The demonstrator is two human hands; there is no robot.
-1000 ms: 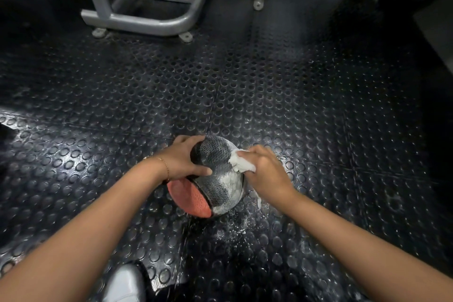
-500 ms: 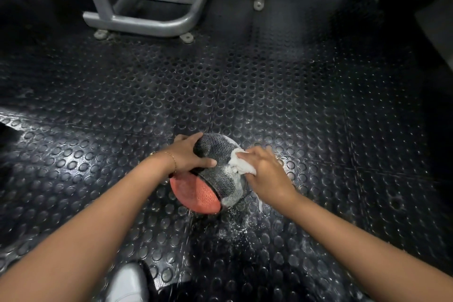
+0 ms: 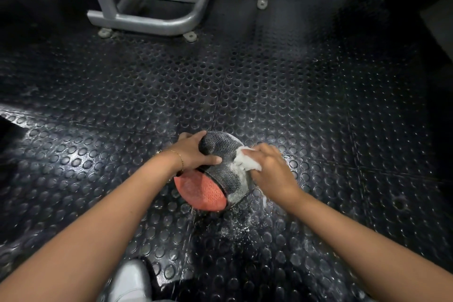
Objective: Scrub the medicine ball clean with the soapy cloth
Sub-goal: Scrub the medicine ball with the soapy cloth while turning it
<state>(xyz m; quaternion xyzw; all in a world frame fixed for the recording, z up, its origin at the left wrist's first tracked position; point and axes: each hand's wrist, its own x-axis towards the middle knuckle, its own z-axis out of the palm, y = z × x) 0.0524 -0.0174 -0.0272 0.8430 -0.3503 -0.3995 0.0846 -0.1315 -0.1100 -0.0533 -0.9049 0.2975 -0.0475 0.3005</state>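
Observation:
A grey and orange-red textured medicine ball [image 3: 220, 174] sits on the studded black rubber floor, streaked with white suds on its right side. My left hand [image 3: 193, 152] grips its upper left, thumb across the grey panel. My right hand [image 3: 272, 171] holds a white soapy cloth [image 3: 245, 162] bunched against the ball's right side; most of the cloth is hidden under the fingers.
Foam and water spatter [image 3: 242, 223] lie on the floor just below the ball. A grey steel gym machine base [image 3: 152, 22] stands at the back left, with a thin post foot [image 3: 262, 3] beside it. A white shoe [image 3: 130, 282] shows at the bottom edge.
The ball has rolled a little, showing more of the orange panel toward me. My right hand has slid the cloth slightly down and right along the ball; my left hand keeps its grip.

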